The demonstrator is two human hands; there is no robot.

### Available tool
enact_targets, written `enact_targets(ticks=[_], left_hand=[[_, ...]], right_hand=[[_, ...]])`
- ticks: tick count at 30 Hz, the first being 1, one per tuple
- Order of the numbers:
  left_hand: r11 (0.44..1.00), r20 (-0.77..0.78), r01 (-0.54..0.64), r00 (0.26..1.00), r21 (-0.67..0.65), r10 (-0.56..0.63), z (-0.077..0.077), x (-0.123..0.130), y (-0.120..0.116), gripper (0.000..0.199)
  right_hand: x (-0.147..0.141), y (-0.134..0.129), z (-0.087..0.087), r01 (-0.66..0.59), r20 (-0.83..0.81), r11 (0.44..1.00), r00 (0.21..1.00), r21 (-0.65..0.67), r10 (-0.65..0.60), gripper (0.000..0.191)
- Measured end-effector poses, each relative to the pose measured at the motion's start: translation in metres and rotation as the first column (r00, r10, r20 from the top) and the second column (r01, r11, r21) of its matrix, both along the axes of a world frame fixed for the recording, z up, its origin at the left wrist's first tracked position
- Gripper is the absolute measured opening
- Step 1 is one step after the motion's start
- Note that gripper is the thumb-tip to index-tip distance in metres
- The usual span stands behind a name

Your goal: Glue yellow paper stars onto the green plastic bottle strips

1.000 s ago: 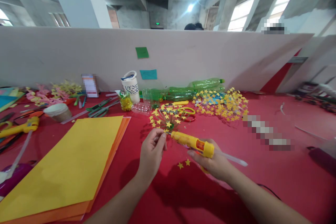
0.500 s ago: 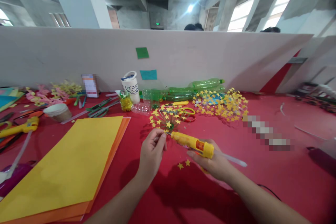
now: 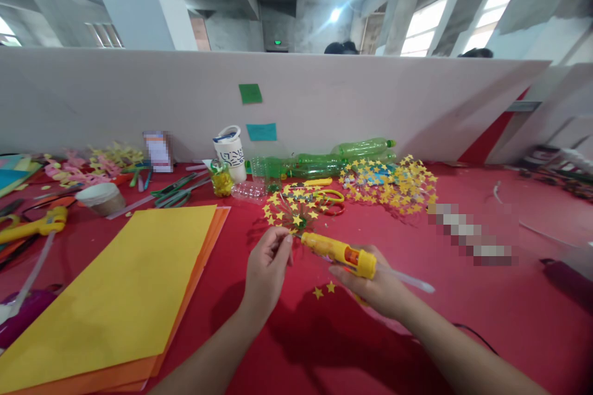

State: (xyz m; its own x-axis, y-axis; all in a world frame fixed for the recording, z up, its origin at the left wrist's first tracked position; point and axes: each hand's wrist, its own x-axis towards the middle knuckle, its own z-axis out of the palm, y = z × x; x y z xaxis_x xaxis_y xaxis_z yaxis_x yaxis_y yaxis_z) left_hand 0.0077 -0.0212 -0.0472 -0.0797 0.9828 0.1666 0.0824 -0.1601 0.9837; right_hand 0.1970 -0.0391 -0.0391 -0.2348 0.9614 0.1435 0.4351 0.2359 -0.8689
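Observation:
My right hand (image 3: 370, 290) is wrapped round a yellow hot glue gun (image 3: 340, 253), with a clear glue stick (image 3: 410, 281) poking out of its back end. The gun's nozzle points left, at the fingertips of my left hand (image 3: 271, 262). Thumb and forefinger of that hand pinch a small yellow star, mostly hidden by the fingers. Just behind them stands a cut green plastic bottle piece (image 3: 301, 222) with yellow stars on its strips. Two loose yellow stars (image 3: 317, 292) lie on the red table below the gun.
Yellow and orange paper sheets (image 3: 125, 284) lie at left, near a second glue gun (image 3: 34, 225). Scissors (image 3: 173, 194), a white cup (image 3: 231, 157), green bottles (image 3: 319, 165) and a star-covered cluster (image 3: 393, 185) line the back. A white partition (image 3: 185, 99) rises behind.

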Motion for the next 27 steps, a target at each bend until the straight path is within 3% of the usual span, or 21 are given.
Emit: enact_targets(ticks=[5,9,12,14,16,18,21,24,27], left_hand=[[0.991,-0.099,-0.019,0.995,0.132,0.032,0.001,-0.001,0.0,0.012],[0.999,0.019,0.021,1.0,0.028,-0.021,0.005,-0.001,0.0,0.013],[0.996,0.087,0.073,0.994,-0.049,-0.069,0.007,-0.001,0.0,0.016],[0.989,0.116,0.125,0.987,-0.082,-0.115,0.006,0.0,0.0,0.017],[0.978,0.138,0.182,0.976,-0.105,-0.167,0.004,0.001,0.0,0.017],[0.963,0.153,0.237,0.964,-0.13,-0.216,0.001,0.003,0.0,0.017],[0.937,0.18,0.305,0.944,-0.169,-0.275,-0.001,0.005,0.0,0.016],[0.901,0.251,0.374,0.914,-0.22,-0.318,-0.002,0.006,0.0,0.015],[0.855,0.363,0.45,0.865,-0.256,-0.346,-0.003,0.006,0.0,0.013]], right_hand=[[0.003,0.003,0.012,-0.031,0.04,0.998,0.999,0.054,0.029,0.021],[0.017,0.015,0.019,0.105,0.08,0.963,0.988,0.249,-0.129,0.017],[0.037,0.033,0.017,0.138,0.28,0.899,0.921,0.416,-0.271,0.01],[0.05,0.045,0.01,0.11,0.503,0.924,0.812,0.365,-0.296,0.002],[0.062,0.054,-0.002,0.069,0.697,0.977,0.691,0.2,-0.191,0.014],[0.068,0.058,-0.012,0.032,0.752,0.994,0.651,0.107,-0.101,0.023],[0.068,0.056,-0.017,-0.023,0.769,0.997,0.638,0.07,-0.039,0.027],[0.055,0.048,-0.005,-0.083,0.748,0.986,0.661,0.141,-0.052,0.037],[0.032,0.036,0.01,-0.178,0.561,0.943,0.828,0.282,-0.012,0.028]])
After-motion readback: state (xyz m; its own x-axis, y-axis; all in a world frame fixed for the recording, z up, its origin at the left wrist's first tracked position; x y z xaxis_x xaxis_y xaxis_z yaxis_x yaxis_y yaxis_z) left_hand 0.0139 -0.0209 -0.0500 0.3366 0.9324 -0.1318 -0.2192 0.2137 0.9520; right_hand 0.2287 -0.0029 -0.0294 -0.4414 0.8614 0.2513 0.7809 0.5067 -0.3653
